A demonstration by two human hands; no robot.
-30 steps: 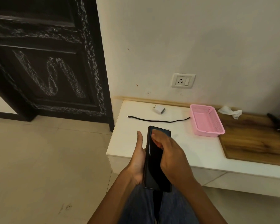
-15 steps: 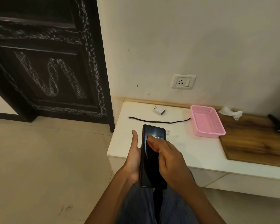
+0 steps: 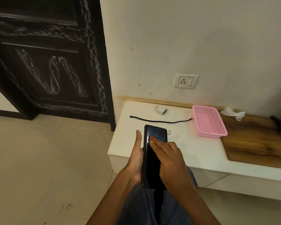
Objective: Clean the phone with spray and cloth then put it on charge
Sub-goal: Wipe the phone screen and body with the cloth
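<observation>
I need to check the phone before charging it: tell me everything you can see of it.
The phone is a slim black slab with a glossy, dark screen, facing up and pointing away from the person. The left hand cradles it from beneath, thumb along its left edge. The right hand lies over its lower right, fingertips on the glass. It hangs above the white shelf's front edge.

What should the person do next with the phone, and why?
Probably lower the phone onto the white shelf and reach for the black cable. The left hand holds the phone, the right hand rests its fingers on the screen, and no cloth or spray shows. The adapter lies unplugged below the wall socket.
</observation>
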